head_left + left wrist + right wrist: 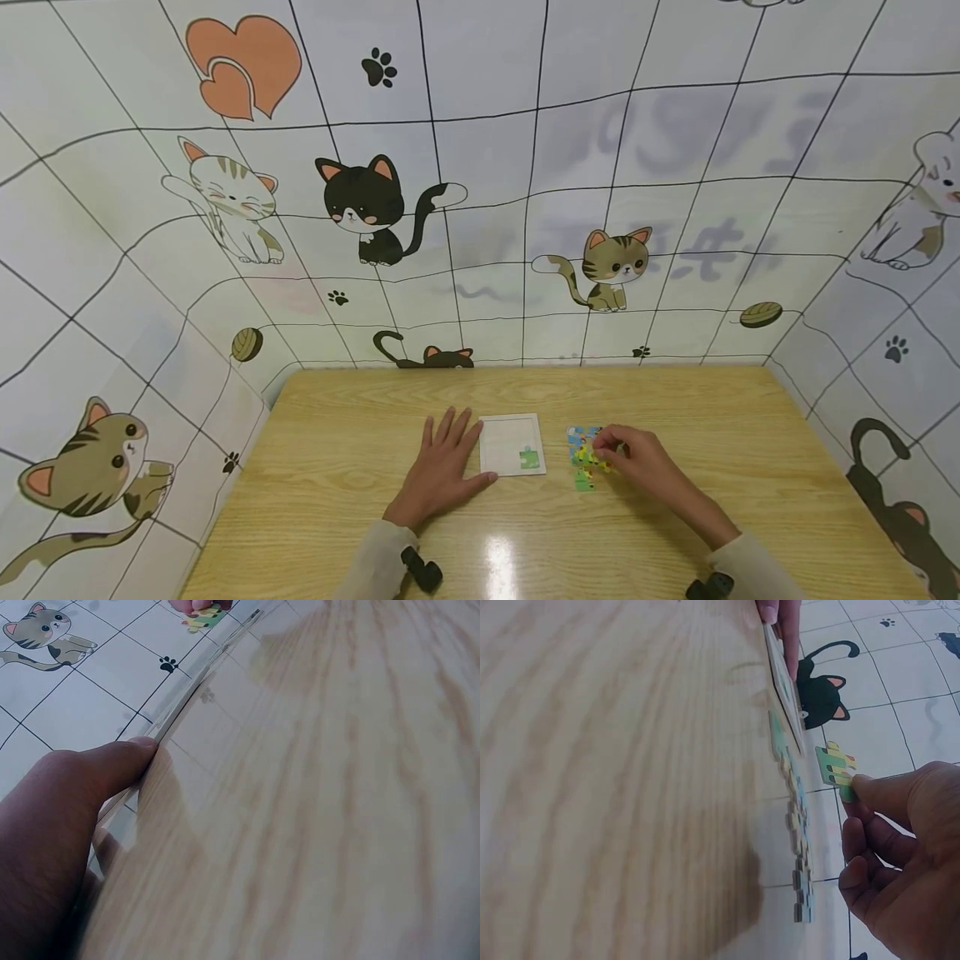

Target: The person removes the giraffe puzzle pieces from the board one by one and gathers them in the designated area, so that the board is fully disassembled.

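A white square puzzle tray point(501, 437) lies on the table, with one green puzzle piece point(529, 459) in its lower right corner. My left hand point(441, 468) rests beside it with fingers spread, thumb and fingertips touching the tray's left and lower edges. To the right of the tray, my right hand point(643, 460) is raised over a cluster of loose puzzle pieces point(583, 480) coloured blue, yellow and green. In the right wrist view, thumb and forefinger pinch a green and yellow puzzle piece point(835, 763), held up off the table.
The wooden table point(360, 417) backs onto a white wall point(487, 250) printed with cats, paw prints and grid lines. Similar panels stand at the left and right sides. Dark wrist cameras point(422, 570) sit on both sleeves.
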`<act>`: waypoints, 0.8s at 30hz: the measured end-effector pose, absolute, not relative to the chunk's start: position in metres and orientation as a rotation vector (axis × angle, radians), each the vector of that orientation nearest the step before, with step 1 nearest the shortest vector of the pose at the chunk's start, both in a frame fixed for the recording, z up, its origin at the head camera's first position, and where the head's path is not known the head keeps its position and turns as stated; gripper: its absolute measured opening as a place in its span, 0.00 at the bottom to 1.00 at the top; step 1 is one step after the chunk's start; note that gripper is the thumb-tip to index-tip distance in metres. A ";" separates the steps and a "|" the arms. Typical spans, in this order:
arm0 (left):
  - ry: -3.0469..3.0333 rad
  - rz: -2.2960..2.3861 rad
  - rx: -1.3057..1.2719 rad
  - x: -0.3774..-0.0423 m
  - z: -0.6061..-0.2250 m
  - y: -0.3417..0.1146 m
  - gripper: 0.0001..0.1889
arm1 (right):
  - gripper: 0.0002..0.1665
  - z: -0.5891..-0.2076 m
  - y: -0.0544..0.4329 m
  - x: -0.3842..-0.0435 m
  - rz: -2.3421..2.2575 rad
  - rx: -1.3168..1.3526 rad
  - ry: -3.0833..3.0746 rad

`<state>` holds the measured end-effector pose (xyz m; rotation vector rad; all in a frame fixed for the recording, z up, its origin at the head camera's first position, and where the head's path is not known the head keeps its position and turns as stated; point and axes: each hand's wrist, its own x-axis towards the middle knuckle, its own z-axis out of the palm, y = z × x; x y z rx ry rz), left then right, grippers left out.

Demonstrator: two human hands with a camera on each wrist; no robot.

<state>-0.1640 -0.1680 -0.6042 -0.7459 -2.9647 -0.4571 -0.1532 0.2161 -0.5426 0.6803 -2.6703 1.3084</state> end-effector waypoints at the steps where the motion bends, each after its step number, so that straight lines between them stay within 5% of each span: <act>1: -2.962 -0.459 -0.747 -0.164 -0.604 -0.168 0.52 | 0.06 -0.544 0.218 -0.152 1.312 0.686 -2.667; 24: -2.923 -0.489 -0.759 -0.165 -0.608 -0.169 0.52 | 0.09 -0.559 0.238 -0.130 1.309 0.662 -2.657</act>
